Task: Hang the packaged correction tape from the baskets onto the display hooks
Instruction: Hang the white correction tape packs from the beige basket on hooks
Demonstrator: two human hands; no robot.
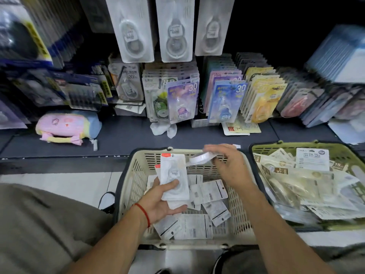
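Above the beige basket [136, 175], a small stack of packaged correction tape [173, 175] is held upright in the left hand [162, 200], thumb curled across its face, long axis toward twelve o'clock. One further pack [199, 158] is pinched edge-on by the right hand [227, 165], just beside the stack at two o'clock. The hanging packs [175, 28] on the display hooks lie well away at twelve, likelier reached by the right hand.
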